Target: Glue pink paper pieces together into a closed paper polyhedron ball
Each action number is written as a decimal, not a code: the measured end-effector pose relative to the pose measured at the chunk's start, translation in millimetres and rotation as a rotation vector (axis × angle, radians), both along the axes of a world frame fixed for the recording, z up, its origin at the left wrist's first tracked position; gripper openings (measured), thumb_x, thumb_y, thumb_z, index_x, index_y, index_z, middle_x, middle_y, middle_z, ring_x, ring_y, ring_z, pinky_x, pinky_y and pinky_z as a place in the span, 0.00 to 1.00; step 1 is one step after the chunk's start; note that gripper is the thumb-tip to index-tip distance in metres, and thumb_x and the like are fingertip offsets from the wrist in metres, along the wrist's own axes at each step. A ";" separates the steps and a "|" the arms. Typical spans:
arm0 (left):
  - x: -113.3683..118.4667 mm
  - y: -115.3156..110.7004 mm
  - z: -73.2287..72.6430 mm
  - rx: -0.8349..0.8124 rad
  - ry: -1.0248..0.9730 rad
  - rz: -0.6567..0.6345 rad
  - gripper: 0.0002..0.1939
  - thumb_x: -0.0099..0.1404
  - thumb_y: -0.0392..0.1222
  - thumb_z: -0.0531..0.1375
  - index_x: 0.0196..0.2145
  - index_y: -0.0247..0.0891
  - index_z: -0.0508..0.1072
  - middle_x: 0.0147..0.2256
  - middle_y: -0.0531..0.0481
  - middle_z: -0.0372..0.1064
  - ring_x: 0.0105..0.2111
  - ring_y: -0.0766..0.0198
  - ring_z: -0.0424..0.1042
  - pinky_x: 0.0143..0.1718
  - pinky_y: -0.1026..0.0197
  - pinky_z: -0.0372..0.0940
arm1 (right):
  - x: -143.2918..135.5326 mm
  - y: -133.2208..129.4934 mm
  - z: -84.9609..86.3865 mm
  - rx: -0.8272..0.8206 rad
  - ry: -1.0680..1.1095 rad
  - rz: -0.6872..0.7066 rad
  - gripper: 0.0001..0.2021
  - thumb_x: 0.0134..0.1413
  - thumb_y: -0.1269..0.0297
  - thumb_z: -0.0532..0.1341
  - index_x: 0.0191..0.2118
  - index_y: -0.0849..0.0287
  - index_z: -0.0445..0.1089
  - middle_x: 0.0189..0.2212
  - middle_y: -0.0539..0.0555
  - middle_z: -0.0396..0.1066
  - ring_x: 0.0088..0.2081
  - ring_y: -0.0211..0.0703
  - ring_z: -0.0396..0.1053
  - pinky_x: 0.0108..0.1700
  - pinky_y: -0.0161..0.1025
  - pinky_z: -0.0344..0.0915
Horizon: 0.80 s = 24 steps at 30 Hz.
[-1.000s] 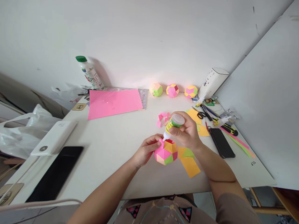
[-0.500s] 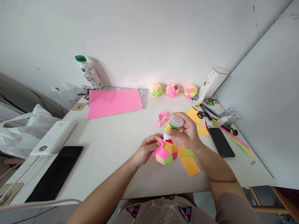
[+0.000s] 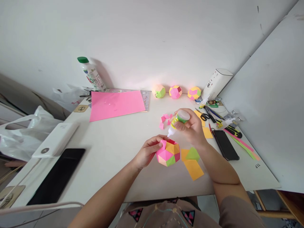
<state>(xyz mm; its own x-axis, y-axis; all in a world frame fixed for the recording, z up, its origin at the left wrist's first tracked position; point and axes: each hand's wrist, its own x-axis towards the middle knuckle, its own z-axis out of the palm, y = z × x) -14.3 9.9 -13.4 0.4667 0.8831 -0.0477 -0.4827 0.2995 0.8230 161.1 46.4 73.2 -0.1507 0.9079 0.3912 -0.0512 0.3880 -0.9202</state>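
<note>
My left hand (image 3: 149,151) pinches the upper left edge of a paper ball (image 3: 168,155) made of pink, orange, green and peach facets. The ball has an opening at its top. In my right hand (image 3: 193,126) is a glue bottle (image 3: 177,121), tilted with its white nozzle pointing down, a little above the opening and apart from it. Small folded pink pieces (image 3: 161,125) lie behind the ball. Orange paper (image 3: 194,169) and a green piece (image 3: 193,154) lie to its right.
Three finished paper balls (image 3: 175,91) stand along the wall. A pink sheet (image 3: 116,106) lies at the back left, near a green-capped bottle (image 3: 92,76). Scissors (image 3: 204,117), pens and a phone (image 3: 225,145) are on the right; a black device (image 3: 57,177) is on the left.
The glue bottle has risen off the ball's top edge, up and slightly right, with my right hand. My left hand still holds the ball in nearly the same place.
</note>
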 end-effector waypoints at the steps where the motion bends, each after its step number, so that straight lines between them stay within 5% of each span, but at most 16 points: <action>1: -0.2 0.6 -0.5 0.004 0.007 0.005 0.04 0.60 0.40 0.63 0.31 0.40 0.77 0.47 0.47 0.68 0.51 0.54 0.63 0.45 0.58 0.61 | 2.8 5.5 -1.3 -0.035 0.024 -0.036 0.16 0.46 0.58 0.70 0.39 0.57 0.68 0.30 0.49 0.69 0.32 0.37 0.68 0.34 0.36 0.65; 8: -0.1 1.3 0.7 0.000 0.027 0.023 0.04 0.58 0.41 0.64 0.30 0.39 0.77 0.48 0.45 0.68 0.53 0.49 0.63 0.48 0.55 0.61 | 15.8 31.4 -6.5 -0.310 0.216 -0.033 0.20 0.48 0.46 0.64 0.37 0.58 0.66 0.24 0.49 0.69 0.20 0.33 0.60 0.19 0.32 0.54; 13: 2.3 2.2 1.7 -0.055 0.059 0.039 0.08 0.59 0.44 0.63 0.32 0.37 0.77 0.47 0.44 0.70 0.45 0.55 0.69 0.43 0.57 0.61 | 7.8 20.5 -3.5 -0.298 0.234 0.115 0.20 0.50 0.47 0.64 0.37 0.57 0.62 0.26 0.49 0.71 0.21 0.33 0.62 0.20 0.32 0.56; 18: 5.6 0.1 5.1 -0.121 0.079 0.075 0.12 0.57 0.47 0.64 0.35 0.36 0.76 0.40 0.44 0.74 0.38 0.58 0.70 0.39 0.59 0.61 | 1.3 17.0 -6.2 -0.258 0.167 0.113 0.20 0.51 0.47 0.63 0.35 0.56 0.57 0.25 0.49 0.73 0.20 0.33 0.61 0.20 0.32 0.54; 24: 7.8 -1.6 5.4 -0.162 0.079 0.069 0.14 0.55 0.47 0.65 0.35 0.35 0.76 0.38 0.44 0.74 0.38 0.58 0.70 0.39 0.59 0.61 | 1.6 20.5 -11.1 -0.323 0.111 0.179 0.21 0.49 0.48 0.64 0.41 0.57 0.63 0.28 0.50 0.72 0.21 0.31 0.59 0.22 0.33 0.53</action>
<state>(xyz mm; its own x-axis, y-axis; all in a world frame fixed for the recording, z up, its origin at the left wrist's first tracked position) -6.5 8.3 -8.0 0.3948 0.8906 -0.2259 -0.4422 0.3997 0.8029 162.7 67.0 62.1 -0.2912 0.9500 0.1123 -0.1979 0.0550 -0.9787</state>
